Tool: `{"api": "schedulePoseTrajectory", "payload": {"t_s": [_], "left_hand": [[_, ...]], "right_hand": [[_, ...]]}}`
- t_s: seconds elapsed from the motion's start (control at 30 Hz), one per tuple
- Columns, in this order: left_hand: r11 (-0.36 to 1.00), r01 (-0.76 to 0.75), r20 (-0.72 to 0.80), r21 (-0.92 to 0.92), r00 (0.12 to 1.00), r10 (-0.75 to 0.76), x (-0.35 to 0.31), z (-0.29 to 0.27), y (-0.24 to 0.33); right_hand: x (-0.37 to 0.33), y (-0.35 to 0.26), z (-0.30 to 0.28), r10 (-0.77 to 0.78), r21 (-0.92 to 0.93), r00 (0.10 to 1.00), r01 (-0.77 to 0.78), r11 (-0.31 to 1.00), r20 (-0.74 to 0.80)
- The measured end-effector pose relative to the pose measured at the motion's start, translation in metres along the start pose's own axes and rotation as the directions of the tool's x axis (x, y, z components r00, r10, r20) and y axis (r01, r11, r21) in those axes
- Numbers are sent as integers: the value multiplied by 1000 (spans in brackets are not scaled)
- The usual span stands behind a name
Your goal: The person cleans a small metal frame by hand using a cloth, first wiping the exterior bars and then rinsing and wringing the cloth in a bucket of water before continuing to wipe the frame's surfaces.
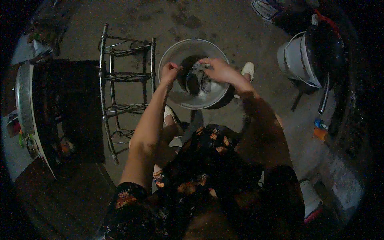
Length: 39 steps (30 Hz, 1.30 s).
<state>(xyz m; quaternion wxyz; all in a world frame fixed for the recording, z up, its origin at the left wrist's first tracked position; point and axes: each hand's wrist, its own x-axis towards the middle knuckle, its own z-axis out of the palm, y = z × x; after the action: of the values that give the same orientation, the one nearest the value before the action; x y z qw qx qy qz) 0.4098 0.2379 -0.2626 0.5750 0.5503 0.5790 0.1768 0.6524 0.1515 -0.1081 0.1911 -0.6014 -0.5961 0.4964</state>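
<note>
Both my hands are over the one metal basin (176,60) on the floor (224,24), and between them is a single dark, wet cloth (195,78) bunched in the middle of it. My left hand (169,72) is curled tight, fingers (173,66) pinched shut on the cloth's left edge. My right hand (219,71) comes in from the other side, fingers bent and narrow, gripping the cloth's top right. The cloth is a crumpled lump, so I can't tell any long axis or which way it points. One wire rack (120,76) stands just left of the basin. One grey bucket (298,60) sits well apart on the right. One pale shoe (248,69) shows just beside the basin's right rim.
</note>
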Motion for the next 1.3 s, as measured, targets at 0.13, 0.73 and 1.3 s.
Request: {"api": "schedulePoseTrajectory", "payload": {"t_s": [0.13,0.73,1.3], "left_hand": [[707,33,-67,707,998,21,10,57,-33],[312,-532,528,787,843,103,65,128,-66],[995,-9,177,95,984,-8,-106,8,156]], "right_hand": [[-10,33,1,-76,152,970,113,982,-232],[-42,-13,-5,150,-347,985,-172,922,-91],[17,60,46,392,504,907,-413,758,153]]}}
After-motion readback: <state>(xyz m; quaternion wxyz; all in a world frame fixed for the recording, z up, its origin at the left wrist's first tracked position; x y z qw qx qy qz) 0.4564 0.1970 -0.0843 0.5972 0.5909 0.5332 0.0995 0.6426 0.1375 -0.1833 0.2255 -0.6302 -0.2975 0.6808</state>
